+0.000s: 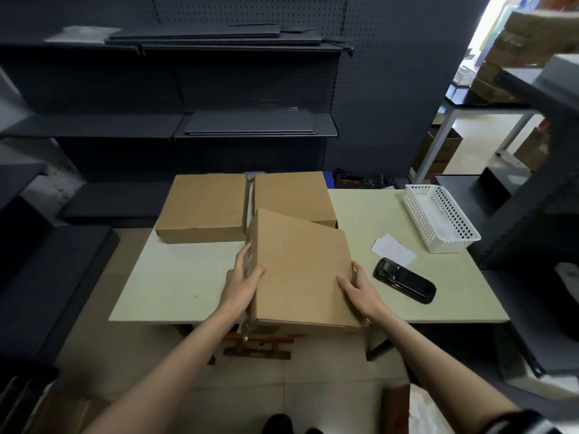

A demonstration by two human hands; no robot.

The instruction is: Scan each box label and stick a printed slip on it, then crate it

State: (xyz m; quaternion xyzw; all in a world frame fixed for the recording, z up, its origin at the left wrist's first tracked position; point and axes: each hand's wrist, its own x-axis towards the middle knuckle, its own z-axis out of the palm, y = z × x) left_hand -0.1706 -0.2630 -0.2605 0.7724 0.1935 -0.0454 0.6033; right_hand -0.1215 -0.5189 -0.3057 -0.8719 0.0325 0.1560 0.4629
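both hands on the near box (300, 270), holding it at the front edge of the counter (175, 286). left hand (242, 278) grips the box's left side, thumb over the top face, fingers down the side wall. right hand (357, 285) grips the right edge the same way, thumb on top, fingers wrapped round the side. so both grips closed on the box.

box sits skewed, turned a bit clockwise, near edge overhanging the counter front. its far corner overlaps the back right box (294, 195); cannot tell if it rests on it or just hides it. plain brown top, no label or slip visible on it from here.

back left box (202, 206) lies flat at the far left of the counter, just beside the back right one, narrow gap between them.

right of the held box: black scanner (404, 280) lying flat on the counter, near the right hand but not touching. just behind it, a few white slips (393, 249), loosely overlapped. further right at the counter's far corner, white mesh crate (438, 217), set at an angle; something pale in the bottom, too faint to tell what.

behind the counter, dark shelves (188, 120) with flat dark panels lying on them. under the counter front, a wooden stool (260, 346), partly hidden. to the far right, more brown cartons (517, 48) stacked in a brighter area.
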